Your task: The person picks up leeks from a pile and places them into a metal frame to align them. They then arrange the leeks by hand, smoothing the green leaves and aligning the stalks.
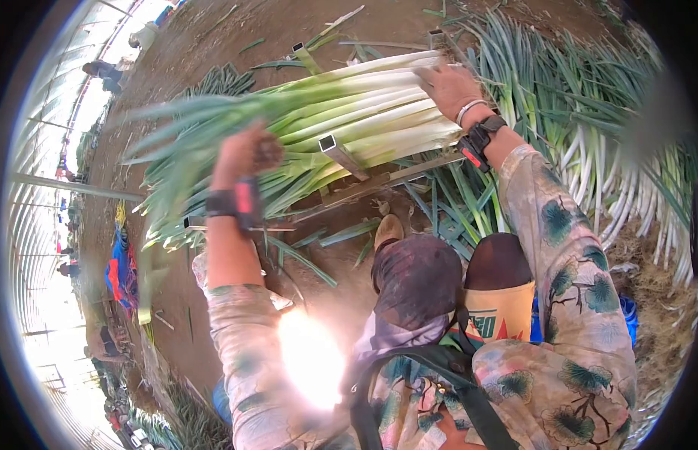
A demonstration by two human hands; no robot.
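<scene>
A thick bundle of long green onions (364, 105) lies across a low metal frame (345, 161), white stalks to the right and green leaves to the left. My right hand (450, 91) rests on the white ends, palm down with its fingers stretched out. Over the leafy part, my left hand (248, 154) is curled like a fist and smeared by motion. Blurred green leaves (180, 169) streak beside it; whatever is inside the fingers cannot be made out. Both wrists wear black bands.
A large pile of green onions (581, 112) spreads along the right, roots outward. Square metal posts (298, 49) stick up around the bundle. Loose leaves (308, 262) litter the dirt floor near my boot (389, 231). A blue and red bag (122, 274) lies at left.
</scene>
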